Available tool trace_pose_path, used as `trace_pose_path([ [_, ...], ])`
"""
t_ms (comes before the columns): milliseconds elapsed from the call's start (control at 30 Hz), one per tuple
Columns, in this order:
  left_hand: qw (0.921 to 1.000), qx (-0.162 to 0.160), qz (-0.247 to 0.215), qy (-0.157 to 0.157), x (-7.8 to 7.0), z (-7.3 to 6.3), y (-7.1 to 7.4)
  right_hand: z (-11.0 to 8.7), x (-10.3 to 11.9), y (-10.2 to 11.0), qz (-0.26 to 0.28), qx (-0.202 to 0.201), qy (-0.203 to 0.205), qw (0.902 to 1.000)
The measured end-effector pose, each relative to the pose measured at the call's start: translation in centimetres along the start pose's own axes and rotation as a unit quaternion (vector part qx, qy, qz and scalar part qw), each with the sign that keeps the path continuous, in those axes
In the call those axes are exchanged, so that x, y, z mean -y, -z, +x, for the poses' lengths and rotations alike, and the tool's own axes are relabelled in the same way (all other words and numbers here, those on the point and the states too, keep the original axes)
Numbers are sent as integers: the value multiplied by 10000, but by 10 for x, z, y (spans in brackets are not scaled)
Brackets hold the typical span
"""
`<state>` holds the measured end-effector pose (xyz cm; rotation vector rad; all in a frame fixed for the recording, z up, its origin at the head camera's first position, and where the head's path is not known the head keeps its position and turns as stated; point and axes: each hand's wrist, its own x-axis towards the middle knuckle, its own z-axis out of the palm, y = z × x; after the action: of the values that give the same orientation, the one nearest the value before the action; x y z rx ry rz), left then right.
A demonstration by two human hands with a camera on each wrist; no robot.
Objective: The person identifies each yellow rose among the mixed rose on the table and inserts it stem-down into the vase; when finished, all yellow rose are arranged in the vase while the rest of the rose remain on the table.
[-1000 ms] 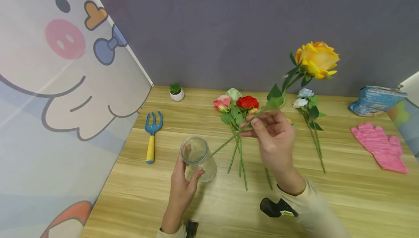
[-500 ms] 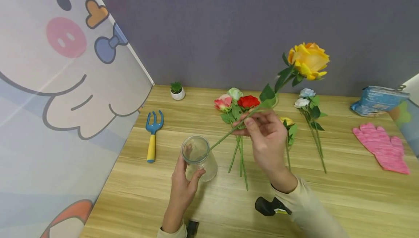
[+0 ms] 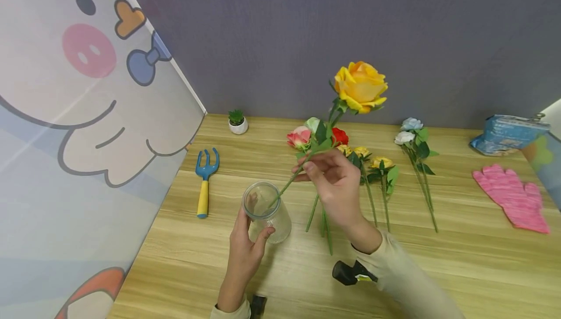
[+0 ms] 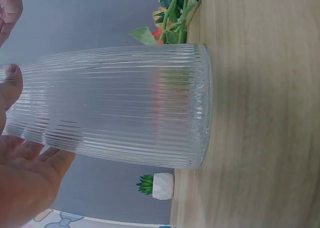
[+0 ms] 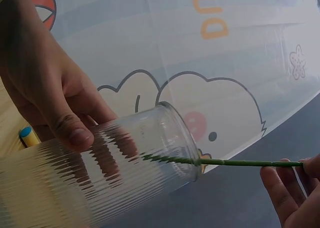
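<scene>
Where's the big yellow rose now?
In the head view, the big yellow rose is right of centre, above the right hand, which pinches its green stem; the stem's tip is inside the ribbed clear glass jar in the left hand.

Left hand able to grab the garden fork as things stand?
Probably not yet: the left hand holds the glass jar. Otherwise likely, since nothing visible stands between hand and garden fork.

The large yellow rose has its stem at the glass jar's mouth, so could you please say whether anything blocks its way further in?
Nothing visible does: the stem of the large yellow rose, held by the right hand, passes into the open glass jar, which the left hand grips from outside.
</scene>
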<state>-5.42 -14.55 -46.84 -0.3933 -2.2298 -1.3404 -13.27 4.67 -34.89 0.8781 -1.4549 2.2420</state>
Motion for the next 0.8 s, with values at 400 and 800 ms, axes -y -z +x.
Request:
trace_pose_path([
  [400,10000,30,-12,4,0,0,0,-2,-7,-9,-225,226,-185,9993],
  [800,9999,-14,-14,138,-2,1,1,-8,-18,-15,-877,480,-570,9934],
])
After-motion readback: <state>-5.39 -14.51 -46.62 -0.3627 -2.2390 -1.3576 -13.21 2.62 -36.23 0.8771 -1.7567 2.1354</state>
